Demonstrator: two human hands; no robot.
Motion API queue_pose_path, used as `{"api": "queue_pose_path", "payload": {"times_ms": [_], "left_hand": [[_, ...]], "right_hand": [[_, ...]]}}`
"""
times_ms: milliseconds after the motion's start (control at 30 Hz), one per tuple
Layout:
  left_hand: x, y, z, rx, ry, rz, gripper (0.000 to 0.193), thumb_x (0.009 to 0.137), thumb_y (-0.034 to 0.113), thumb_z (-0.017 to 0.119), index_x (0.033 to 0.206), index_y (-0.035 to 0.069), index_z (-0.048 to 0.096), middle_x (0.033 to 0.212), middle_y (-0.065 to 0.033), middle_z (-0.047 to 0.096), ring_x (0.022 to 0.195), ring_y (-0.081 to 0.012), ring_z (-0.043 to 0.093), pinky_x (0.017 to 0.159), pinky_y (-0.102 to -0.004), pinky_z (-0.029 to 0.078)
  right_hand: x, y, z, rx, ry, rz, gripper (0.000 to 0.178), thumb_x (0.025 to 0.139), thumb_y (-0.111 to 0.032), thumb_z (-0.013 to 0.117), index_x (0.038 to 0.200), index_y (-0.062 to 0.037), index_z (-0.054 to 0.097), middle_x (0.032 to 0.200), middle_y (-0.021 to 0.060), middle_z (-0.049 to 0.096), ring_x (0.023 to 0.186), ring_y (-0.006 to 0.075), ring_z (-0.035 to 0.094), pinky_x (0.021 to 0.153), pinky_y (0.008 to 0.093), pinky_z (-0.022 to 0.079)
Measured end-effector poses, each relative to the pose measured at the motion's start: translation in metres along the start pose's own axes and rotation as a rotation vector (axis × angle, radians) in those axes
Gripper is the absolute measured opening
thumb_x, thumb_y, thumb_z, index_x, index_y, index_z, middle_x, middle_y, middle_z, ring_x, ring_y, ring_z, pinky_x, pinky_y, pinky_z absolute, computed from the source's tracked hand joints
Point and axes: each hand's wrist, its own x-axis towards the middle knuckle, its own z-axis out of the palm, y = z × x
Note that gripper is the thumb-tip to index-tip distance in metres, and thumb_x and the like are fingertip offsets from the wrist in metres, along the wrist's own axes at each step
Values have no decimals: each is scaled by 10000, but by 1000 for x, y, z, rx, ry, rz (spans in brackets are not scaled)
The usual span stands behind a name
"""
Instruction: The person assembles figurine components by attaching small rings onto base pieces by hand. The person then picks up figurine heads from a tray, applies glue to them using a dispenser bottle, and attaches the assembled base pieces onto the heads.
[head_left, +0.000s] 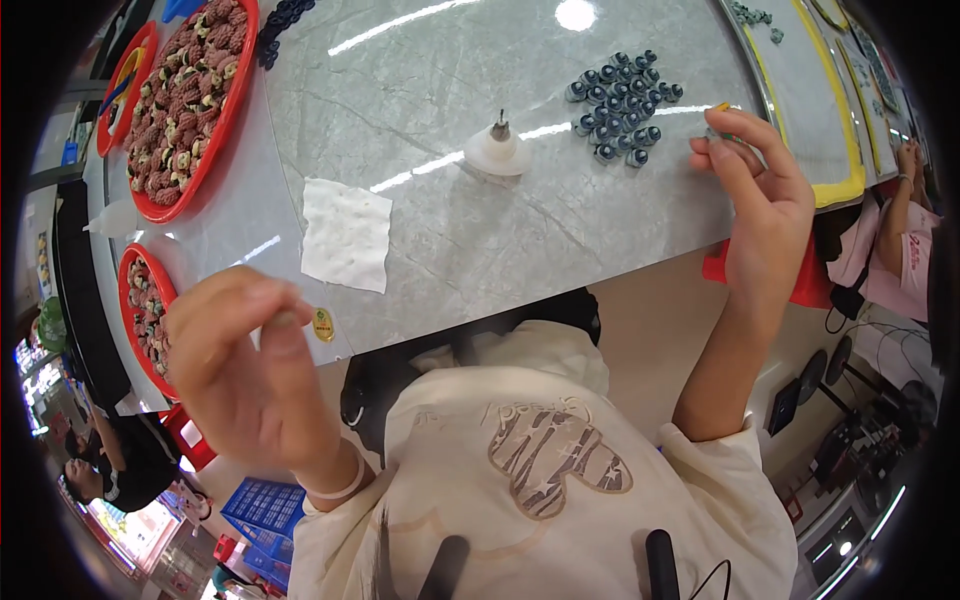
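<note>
At the right side of the table, my right hand (768,190) pinches a small grey-green piece (713,133) between thumb and fingers; a bit of yellow shows at a fingertip. Just left of it stands a cluster of small dark blue-and-grey pieces (622,105) with rounded tops. My left hand (255,370), slightly blurred, is raised at the table's near left edge. Its fingers curl in toward the thumb, and anything between them is hidden. A white squat bottle with a thin metal tip (498,152) stands upright mid-table. Between it and my left hand lies a white cloth (347,235).
Red trays (243,95) of pinkish-brown pieces line the left, near a translucent bottle (112,220). A gold oval sticker (323,324) is by my left hand. Yellow-edged trays (845,192) stand at right; another person's arm (898,205) shows beyond. Blue crates (262,515) sit low left.
</note>
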Motion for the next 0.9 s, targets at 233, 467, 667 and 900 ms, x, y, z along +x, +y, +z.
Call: {"api": "queue_pose_path", "payload": {"times_ms": [233, 467, 667, 900], "left_hand": [[-4, -3, 15, 217, -347, 106, 296, 571, -125, 553, 838, 2, 576, 747, -103, 564, 641, -197, 526, 545, -252, 408], [-3, -1, 24, 240, -482, 79, 309, 520, -77, 575, 808, 33, 586, 722, -70, 567, 614, -212, 523, 531, -286, 396], [3, -4, 18, 272, -519, 82, 311, 534, -73, 572, 825, 35, 580, 718, -69, 566, 607, -214, 516, 527, -287, 389], [17, -3, 7, 329, -564, 102, 300, 556, -93, 564, 828, 32, 578, 722, -68, 570, 618, -216, 524, 543, -293, 387]], "right_hand": [[10, 8, 8, -494, -181, -156, 183, 713, 72, 549, 879, 7, 593, 843, 21, 544, 680, 64, 492, 618, 169, 389], [15, -1, 8, -564, -260, -249, 194, 683, 91, 558, 861, 19, 584, 786, 37, 569, 674, 75, 522, 626, 194, 425], [40, -6, -19, -459, -108, -245, 128, 738, 81, 539, 852, 37, 578, 816, 47, 581, 747, 96, 557, 668, 206, 452], [136, 11, -86, -898, 75, -290, 198, 757, -12, 534, 941, -19, 607, 866, 71, 611, 769, 141, 573, 727, 231, 452]]}}
